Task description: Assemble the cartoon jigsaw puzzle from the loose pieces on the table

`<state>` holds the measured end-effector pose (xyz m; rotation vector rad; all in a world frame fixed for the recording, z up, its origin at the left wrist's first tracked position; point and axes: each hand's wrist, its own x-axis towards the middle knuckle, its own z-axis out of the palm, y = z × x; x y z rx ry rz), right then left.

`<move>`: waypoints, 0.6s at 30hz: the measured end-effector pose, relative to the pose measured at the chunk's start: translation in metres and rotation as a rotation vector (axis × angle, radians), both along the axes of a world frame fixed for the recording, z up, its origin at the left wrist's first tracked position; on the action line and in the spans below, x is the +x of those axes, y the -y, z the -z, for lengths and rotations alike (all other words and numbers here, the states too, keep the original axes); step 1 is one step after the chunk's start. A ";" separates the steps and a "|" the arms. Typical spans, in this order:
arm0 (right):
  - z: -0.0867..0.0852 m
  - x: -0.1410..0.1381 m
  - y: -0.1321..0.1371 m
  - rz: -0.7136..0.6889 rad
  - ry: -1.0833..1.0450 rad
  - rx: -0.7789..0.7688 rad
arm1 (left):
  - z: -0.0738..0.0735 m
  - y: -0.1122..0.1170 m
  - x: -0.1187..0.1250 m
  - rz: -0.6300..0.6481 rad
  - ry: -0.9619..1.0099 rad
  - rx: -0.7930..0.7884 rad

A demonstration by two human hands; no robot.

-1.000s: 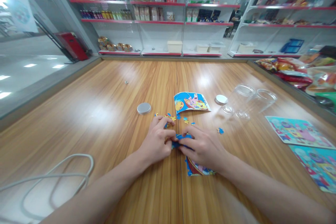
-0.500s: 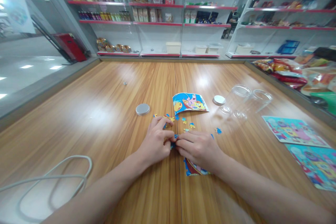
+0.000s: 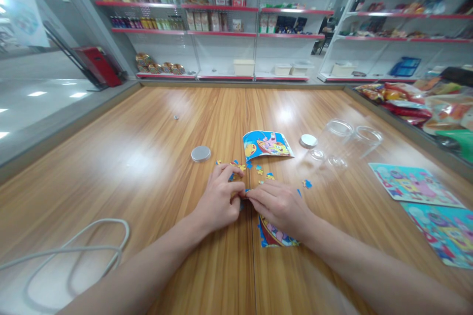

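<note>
My left hand (image 3: 221, 196) and my right hand (image 3: 279, 206) meet at the fingertips over the table's middle seam. Each is closed in a pinch on a small blue jigsaw piece (image 3: 247, 191), mostly hidden by the fingers. Under my right hand lies a partly joined jigsaw puzzle (image 3: 275, 237), its upper part covered. Beyond my fingers are several loose pieces, among them a yellow-and-blue piece (image 3: 259, 170); a blue piece (image 3: 307, 184) sits apart on the right. A curled cartoon picture sheet (image 3: 268, 144) lies behind them.
A silver lid (image 3: 201, 153) is left of the pieces, a white lid (image 3: 308, 141) to the right. Two clear jars (image 3: 364, 140) lie near it. Cartoon boards (image 3: 417, 184) overlap at right. A pale cable (image 3: 123, 236) loops at left; snack bags (image 3: 410, 101) sit beyond the right edge.
My right hand's fingers have shifted slightly up and left, closer to my left fingertips, baring more of the joined puzzle. My left hand has stayed almost still.
</note>
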<state>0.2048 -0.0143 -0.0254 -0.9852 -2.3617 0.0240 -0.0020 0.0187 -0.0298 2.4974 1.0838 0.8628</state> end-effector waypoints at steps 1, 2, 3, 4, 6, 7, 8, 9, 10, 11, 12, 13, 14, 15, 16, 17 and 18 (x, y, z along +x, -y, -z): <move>0.000 0.000 0.000 -0.017 -0.001 -0.003 | 0.000 0.000 0.000 0.001 0.008 0.001; 0.000 0.000 0.000 -0.031 -0.004 -0.004 | 0.000 -0.001 0.000 0.003 0.014 0.000; 0.000 0.000 0.000 -0.041 -0.012 -0.004 | 0.000 -0.001 0.000 0.003 0.019 -0.003; 0.000 -0.001 0.000 -0.044 -0.025 -0.002 | 0.000 -0.001 0.000 0.002 0.020 -0.007; 0.000 -0.002 -0.002 -0.033 -0.075 -0.004 | 0.000 -0.001 0.000 -0.005 0.018 -0.014; 0.000 -0.002 -0.003 -0.024 -0.109 -0.009 | 0.000 -0.002 0.000 -0.008 0.014 -0.017; 0.001 -0.003 -0.003 -0.020 -0.142 -0.018 | 0.000 -0.002 0.000 -0.010 0.013 -0.018; 0.001 -0.003 -0.004 -0.020 -0.170 -0.032 | 0.000 -0.002 0.000 -0.012 0.013 -0.020; 0.002 -0.003 -0.005 -0.022 -0.190 -0.046 | 0.000 -0.002 0.000 -0.012 0.012 -0.021; 0.003 -0.003 -0.005 -0.022 -0.201 -0.057 | 0.000 -0.002 0.000 -0.012 0.011 -0.022; 0.003 -0.003 -0.006 -0.021 -0.205 -0.064 | 0.000 -0.002 0.000 -0.012 0.008 -0.022; 0.004 -0.003 -0.006 -0.020 -0.204 -0.070 | 0.000 -0.002 0.000 -0.013 0.003 -0.021; 0.005 -0.003 -0.006 -0.018 -0.201 -0.073 | -0.001 -0.002 0.000 -0.014 -0.003 -0.020; 0.005 -0.003 -0.006 -0.016 -0.198 -0.073 | -0.001 -0.002 0.000 -0.015 -0.008 -0.018; 0.005 -0.003 -0.006 -0.017 -0.194 -0.072 | -0.001 -0.002 0.001 -0.016 -0.011 -0.017; 0.006 -0.003 -0.006 -0.018 -0.189 -0.072 | -0.002 -0.002 0.001 -0.017 -0.011 -0.017; 0.006 -0.003 -0.006 -0.017 -0.184 -0.070 | -0.002 -0.002 0.001 -0.018 -0.009 -0.018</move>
